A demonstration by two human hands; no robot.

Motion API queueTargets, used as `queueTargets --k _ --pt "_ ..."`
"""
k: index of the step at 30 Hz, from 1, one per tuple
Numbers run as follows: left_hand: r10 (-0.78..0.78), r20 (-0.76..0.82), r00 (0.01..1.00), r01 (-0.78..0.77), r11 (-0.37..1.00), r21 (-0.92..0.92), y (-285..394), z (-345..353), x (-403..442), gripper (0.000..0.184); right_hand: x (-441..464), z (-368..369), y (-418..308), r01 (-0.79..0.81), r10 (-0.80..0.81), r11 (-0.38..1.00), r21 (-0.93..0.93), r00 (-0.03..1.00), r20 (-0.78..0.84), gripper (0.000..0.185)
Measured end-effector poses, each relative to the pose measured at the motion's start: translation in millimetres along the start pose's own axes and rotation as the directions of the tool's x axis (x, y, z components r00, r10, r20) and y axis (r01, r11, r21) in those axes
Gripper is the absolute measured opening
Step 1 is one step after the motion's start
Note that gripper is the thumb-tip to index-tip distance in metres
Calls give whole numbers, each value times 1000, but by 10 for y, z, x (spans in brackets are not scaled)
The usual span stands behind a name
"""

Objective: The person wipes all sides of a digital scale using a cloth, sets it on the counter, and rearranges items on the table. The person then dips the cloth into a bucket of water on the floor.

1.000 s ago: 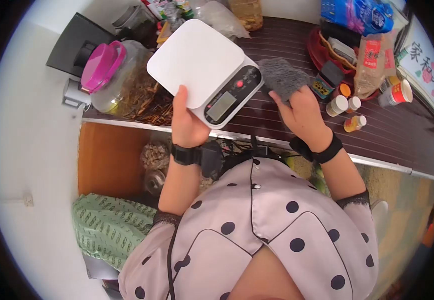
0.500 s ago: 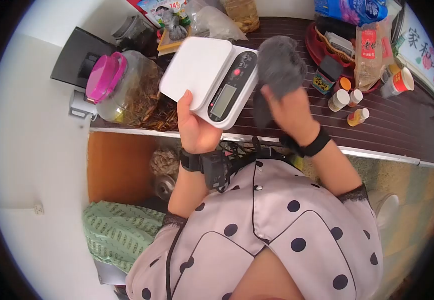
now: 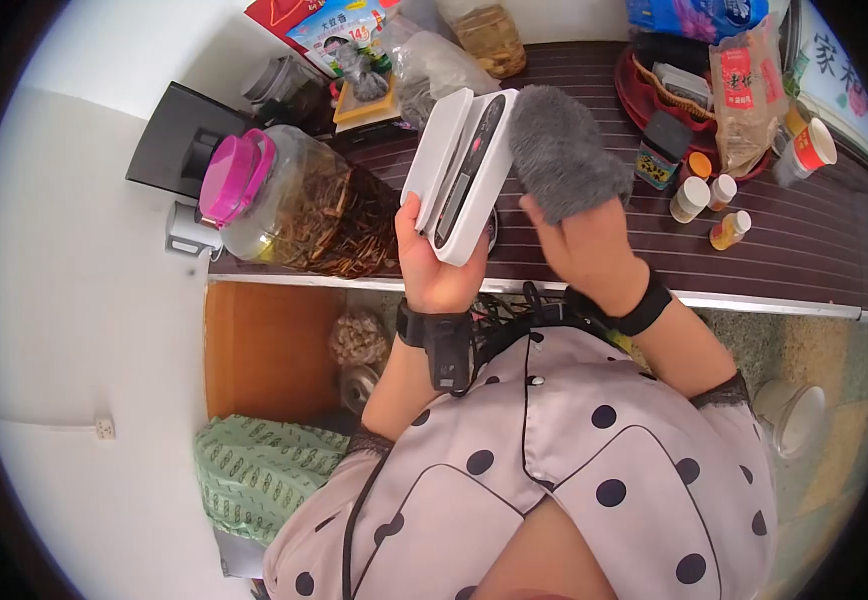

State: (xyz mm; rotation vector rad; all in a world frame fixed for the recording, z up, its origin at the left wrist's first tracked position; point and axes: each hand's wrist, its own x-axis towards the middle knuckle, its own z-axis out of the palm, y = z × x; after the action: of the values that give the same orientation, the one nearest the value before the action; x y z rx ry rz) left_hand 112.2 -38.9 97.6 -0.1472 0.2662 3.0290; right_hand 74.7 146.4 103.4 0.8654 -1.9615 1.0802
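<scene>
My left hand (image 3: 441,262) grips the lower end of a white kitchen scale (image 3: 478,190), thumb on the near side. The scale is tilted so that its side faces up and its dark display panel shows only as a narrow strip. A fluffy grey cloth (image 3: 566,152) is in my right hand (image 3: 594,250), close to the scale's right edge; whether the two touch is hard to tell. Both hands are above the front part of the dark striped counter (image 3: 574,75). A black band is on each wrist.
A large jar with a pink lid (image 3: 304,205) stands left of my left hand. To the right are small bottles (image 3: 690,200), a black-capped container (image 3: 661,150), a red tray (image 3: 644,115) and a paper cup (image 3: 812,148). Plastic bags (image 3: 434,65) lie behind.
The scale has turned from showing its top and display to showing its edge. The grey cloth has moved about beside its right side. The view has shifted slightly, so the counter objects appear further right.
</scene>
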Motion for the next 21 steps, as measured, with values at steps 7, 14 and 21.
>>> queueTargets --k 7,14,21 --pt "53 -100 994 -41 992 119 -59 159 -4 53 -229 79 -163 176 -220 962 209 953 210 41" --pt "101 -55 993 -89 979 185 -65 75 -14 52 -342 81 -195 156 -210 967 203 936 281 46" --pt "208 154 966 -259 787 560 -10 27 -206 63 -408 -47 -44 -187 155 896 404 982 113 33"
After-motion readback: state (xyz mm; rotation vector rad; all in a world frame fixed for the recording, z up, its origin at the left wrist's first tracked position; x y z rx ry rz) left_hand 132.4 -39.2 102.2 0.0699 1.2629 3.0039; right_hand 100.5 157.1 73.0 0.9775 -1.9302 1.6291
